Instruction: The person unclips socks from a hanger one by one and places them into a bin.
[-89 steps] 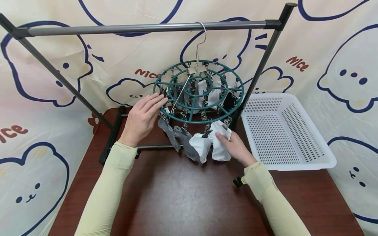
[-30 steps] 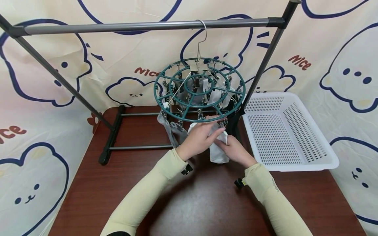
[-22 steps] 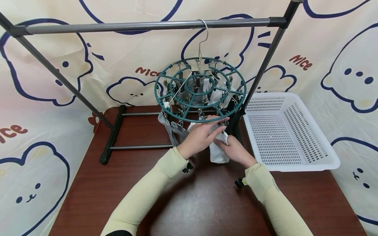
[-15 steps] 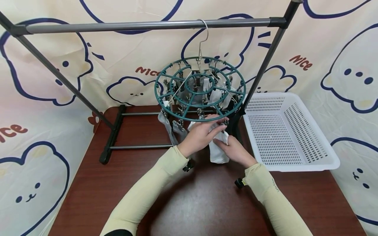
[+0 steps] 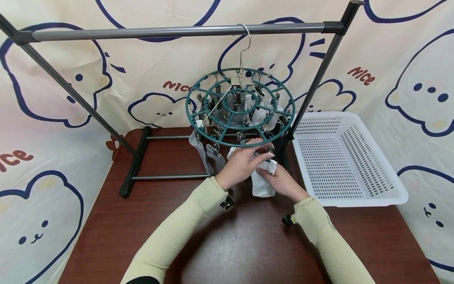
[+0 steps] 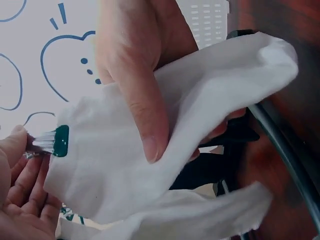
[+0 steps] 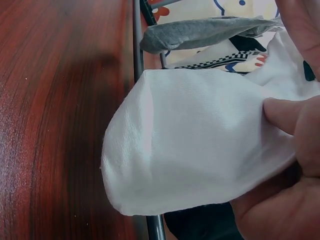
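Observation:
A round green clip hanger hangs by its metal hook from a bar. At its front right, my left hand pinches a metal clip whose green tip lies on the cuff of a white sock. My right hand grips that same sock lower down, thumb on top, as the right wrist view shows with the sock's toe sticking out to the left. Beside it, a second white sock hangs partly behind my left hand in the head view.
Two grey socks hang at the hanger's front left; more light and dark pieces hang farther back. The dark metal rack stands on a brown table. A white perforated basket sits to the right.
Over three seconds my left hand moved from the hanger's left rim to the clip at front right. My right hand stayed on the white sock, whose cuff has lately shifted slightly right.

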`<state>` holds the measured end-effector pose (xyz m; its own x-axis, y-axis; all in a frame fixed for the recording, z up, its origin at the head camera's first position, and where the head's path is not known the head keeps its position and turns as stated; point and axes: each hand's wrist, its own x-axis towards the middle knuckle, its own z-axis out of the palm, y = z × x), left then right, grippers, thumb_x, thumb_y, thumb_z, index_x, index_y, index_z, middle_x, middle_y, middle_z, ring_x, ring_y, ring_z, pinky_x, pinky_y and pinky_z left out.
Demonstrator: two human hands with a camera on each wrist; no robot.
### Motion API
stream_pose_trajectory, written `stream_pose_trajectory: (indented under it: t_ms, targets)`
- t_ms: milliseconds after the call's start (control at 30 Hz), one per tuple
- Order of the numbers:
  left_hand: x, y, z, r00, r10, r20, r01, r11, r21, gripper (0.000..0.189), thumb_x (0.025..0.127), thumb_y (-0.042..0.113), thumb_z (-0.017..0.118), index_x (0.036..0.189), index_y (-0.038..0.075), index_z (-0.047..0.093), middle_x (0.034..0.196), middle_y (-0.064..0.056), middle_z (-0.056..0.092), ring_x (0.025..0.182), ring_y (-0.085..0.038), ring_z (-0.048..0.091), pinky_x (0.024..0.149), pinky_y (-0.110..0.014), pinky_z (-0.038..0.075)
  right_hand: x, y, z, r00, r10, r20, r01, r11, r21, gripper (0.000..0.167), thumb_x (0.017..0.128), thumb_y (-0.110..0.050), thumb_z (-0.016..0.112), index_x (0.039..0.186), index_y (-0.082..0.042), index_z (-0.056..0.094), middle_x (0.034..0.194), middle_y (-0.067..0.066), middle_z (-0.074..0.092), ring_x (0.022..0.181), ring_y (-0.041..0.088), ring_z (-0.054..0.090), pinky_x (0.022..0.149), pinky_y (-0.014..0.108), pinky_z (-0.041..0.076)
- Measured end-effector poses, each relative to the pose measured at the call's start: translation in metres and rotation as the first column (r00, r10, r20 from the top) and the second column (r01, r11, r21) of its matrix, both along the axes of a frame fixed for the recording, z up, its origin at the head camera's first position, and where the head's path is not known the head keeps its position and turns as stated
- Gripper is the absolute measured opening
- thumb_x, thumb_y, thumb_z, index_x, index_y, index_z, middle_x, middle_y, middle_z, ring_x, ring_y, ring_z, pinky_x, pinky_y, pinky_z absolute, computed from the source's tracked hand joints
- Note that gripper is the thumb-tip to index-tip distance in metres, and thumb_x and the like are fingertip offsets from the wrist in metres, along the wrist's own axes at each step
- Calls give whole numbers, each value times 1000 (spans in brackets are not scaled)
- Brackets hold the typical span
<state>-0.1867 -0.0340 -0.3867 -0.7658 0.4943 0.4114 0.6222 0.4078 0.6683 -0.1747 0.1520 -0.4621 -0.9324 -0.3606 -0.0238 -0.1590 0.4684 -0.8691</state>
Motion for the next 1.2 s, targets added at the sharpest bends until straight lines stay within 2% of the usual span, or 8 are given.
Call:
stream_pose_trajectory:
  t_ms: [267, 667, 833, 933, 1000, 1067, 1133, 1200]
  targets:
    - [1, 0, -3, 1000, 7, 11, -8, 996, 86, 25, 101, 20, 69, 123, 7, 70, 118, -8, 70, 109, -18, 71, 94, -33, 57, 0, -1, 0, 1000, 11, 19, -11, 1000, 1, 47, 109, -30, 54, 147, -2, 52, 134, 20, 66, 115, 33, 67, 94, 50, 56]
    - [0, 0, -5, 999, -5, 35, -3, 974, 225, 20, 99, 17, 71, 116, 6, 74, 113, -8, 74, 108, -20, 71, 95, -29, 55, -2, 2, -2, 999, 45, 20, -45, 999, 10, 38, 110, -32, 53, 131, -3, 65, 115, 15, 73, 94, 21, 73, 81, 37, 59]
    - [1, 0, -5, 999, 24, 25, -29, 978, 206, 22, 100, 20, 71, 118, 8, 75, 118, -7, 73, 110, -16, 69, 94, -34, 56, -3, 3, -3, 998, 54, 23, -55, 998, 40, 36, 110, -31, 53, 127, -2, 66, 109, 15, 74, 89, 20, 73, 77, 37, 59]
    - [2, -1, -5, 998, 51, 31, -56, 982, 182, 25, 100, 23, 72, 120, 9, 74, 123, -8, 71, 74, -11, 64, 76, -29, 55, -3, 3, -4, 999, 48, 15, -49, 996, 74, 36, 109, -31, 53, 127, -3, 66, 110, 14, 74, 90, 20, 72, 78, 37, 59]
    - [3, 0, -5, 997, 69, 23, -71, 984, 161, 26, 99, 25, 72, 120, 10, 74, 125, -8, 70, 62, -7, 53, 70, -25, 50, -2, 3, -4, 999, 47, 5, -47, 995, 86, 35, 109, -30, 54, 127, -3, 67, 110, 14, 74, 91, 20, 72, 79, 38, 59]
    - [4, 0, -5, 997, 73, 11, -73, 987, 146, 26, 99, 26, 72, 120, 10, 73, 124, -8, 69, 53, -9, 43, 66, -24, 45, 0, 3, -3, 999, 46, -6, -45, 995, 91, 33, 109, -29, 54, 126, -3, 67, 110, 14, 74, 91, 20, 72, 79, 38, 59]
    - [4, 1, -5, 997, 77, -17, -74, 989, 126, 25, 100, 26, 72, 119, 11, 73, 120, -7, 70, 62, -8, 53, 74, -24, 49, 2, 3, -2, 999, 44, -7, -44, 995, 90, 32, 109, -28, 55, 124, -3, 68, 108, 13, 75, 89, 19, 72, 78, 37, 59]
    - [4, 1, -5, 996, 75, -39, -70, 991, 115, 23, 100, 26, 71, 117, 10, 72, 116, -8, 70, 70, -10, 59, 74, -28, 52, 4, 3, -1, 999, 43, -6, -43, 995, 89, 32, 109, -29, 55, 123, -3, 68, 105, 13, 75, 85, 18, 72, 75, 36, 59]
